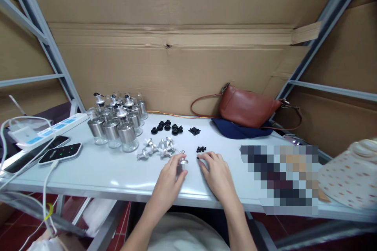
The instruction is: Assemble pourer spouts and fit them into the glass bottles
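Metal fitting (183,162) is being gripped between thumb and fingers of the left hand (171,175), just above the tabletop (126,174). Small black piece (198,158) is being pinched at the fingertips of the right hand (217,173). Hands are being kept apart, the two parts not touching; joining is not yet being shown as done.

Just beyond the right hand, a few tiny black cylinders (201,149) are being kept in a cluster. Beyond the left hand and to its left, loose silver spout parts (147,151) are being left in a group; no black tips are being made out on them. Farther out, between the hands, flat black pieces (194,130) are being left in a pile, with black stoppers (167,126) being set out to their left.

Well left of the left hand, glass-and-steel bottles (127,135) are being stood in rows. Four are being seen with pourer tops (121,112); others are being left bare. Status, judged: partway, most loose parts being unused.
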`<state>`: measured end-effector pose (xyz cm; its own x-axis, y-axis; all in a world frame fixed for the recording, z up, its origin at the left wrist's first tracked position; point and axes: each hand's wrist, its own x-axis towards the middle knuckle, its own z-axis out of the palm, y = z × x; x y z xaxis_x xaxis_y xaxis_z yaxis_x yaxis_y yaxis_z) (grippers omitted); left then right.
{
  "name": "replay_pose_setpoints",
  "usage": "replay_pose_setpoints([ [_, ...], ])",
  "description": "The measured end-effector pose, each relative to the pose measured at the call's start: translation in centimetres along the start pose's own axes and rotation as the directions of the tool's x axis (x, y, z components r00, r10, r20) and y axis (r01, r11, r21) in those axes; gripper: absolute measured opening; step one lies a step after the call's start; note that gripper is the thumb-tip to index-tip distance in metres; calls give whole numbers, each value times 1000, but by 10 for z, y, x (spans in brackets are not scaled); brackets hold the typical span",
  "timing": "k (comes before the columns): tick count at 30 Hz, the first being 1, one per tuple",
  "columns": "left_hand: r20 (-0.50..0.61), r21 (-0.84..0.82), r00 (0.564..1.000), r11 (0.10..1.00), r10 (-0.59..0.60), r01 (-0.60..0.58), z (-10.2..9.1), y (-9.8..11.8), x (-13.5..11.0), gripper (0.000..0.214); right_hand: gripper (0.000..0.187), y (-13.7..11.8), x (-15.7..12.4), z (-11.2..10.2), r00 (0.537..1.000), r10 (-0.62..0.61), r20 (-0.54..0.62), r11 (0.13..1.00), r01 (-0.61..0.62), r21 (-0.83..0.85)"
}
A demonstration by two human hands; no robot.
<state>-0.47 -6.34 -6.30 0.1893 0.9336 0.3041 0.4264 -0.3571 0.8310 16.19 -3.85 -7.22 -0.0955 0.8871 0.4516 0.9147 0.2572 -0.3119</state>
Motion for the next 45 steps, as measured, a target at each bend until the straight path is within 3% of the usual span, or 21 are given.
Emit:
replay_pose_setpoints([
  [6,-28,-21,999,1000,-22,22,2,-3,1,30,20,-41,6,3,993,-72,95,997,68,38],
  [11,1,-17,1000,1000,-19,19,1,0,2,25,15,-35,4,7,999,-20,32,961,10,277],
  [16,18,-11,1000,1000,-19,19,0,1,0,23,10,-30,1,5,991,130,43,818,-132,560],
  [19,23,3,1000,1000,-9,9,0,1,0,25,14,-31,2,3,982,189,-17,764,-136,631],
  [25,23,1,1000,1000,-8,8,1,-1,3,26,19,-30,3,3,993,107,52,773,-116,624],
  [28,17,-11,1000,1000,-15,16,2,-1,4,25,23,-20,-1,-3,991,129,48,786,-131,604],
  [32,-8,-4,1000,1000,-17,16,3,-2,4,24,15,-8,-11,-19,963,-35,268,805,-132,578],
  [34,-30,3,999,1000,-17,17,3,-4,3,25,14,-11,-14,-25,942,-99,319,847,-89,524],
  [39,-78,56,997,998,18,-13,6,-8,4,29,13,-31,-14,-23,928,-168,333,902,8,433],
  [45,-87,122,995,992,43,-33,10,-9,5,33,9,-40,-13,-19,944,-114,309,932,-6,362],
])
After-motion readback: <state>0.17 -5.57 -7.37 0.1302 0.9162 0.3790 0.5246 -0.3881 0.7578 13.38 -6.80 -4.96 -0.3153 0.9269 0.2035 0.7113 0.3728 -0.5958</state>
